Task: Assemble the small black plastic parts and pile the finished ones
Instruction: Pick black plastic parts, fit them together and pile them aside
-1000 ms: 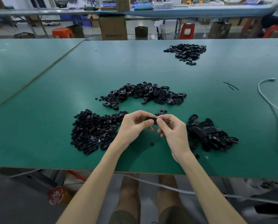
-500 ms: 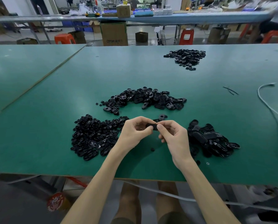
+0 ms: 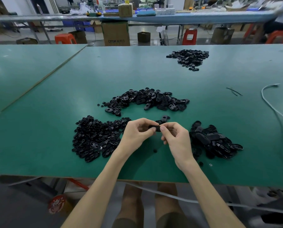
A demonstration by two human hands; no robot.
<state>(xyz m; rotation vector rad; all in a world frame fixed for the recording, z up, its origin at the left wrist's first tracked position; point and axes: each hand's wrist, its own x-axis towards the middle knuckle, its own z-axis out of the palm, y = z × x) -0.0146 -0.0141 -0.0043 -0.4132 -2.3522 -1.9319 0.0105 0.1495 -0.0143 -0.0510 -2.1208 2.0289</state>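
Observation:
Both hands meet over the green table, pinching one small black plastic part between thumbs and forefingers. My left hand grips its left end, my right hand its right end. A heap of small black parts lies left of my hands. Larger oval black parts are heaped to the right. A third heap spreads just beyond my hands, and a fourth pile sits far back right.
A white cable curves along the right side of the table. Two thin black strips lie near it. A loose small black piece rests below my hands. Stools, cardboard boxes and another bench stand behind the table.
Both hands stay together on the same black part, with only small finger shifts. The view has tilted slightly, so everything sits lower in the picture.

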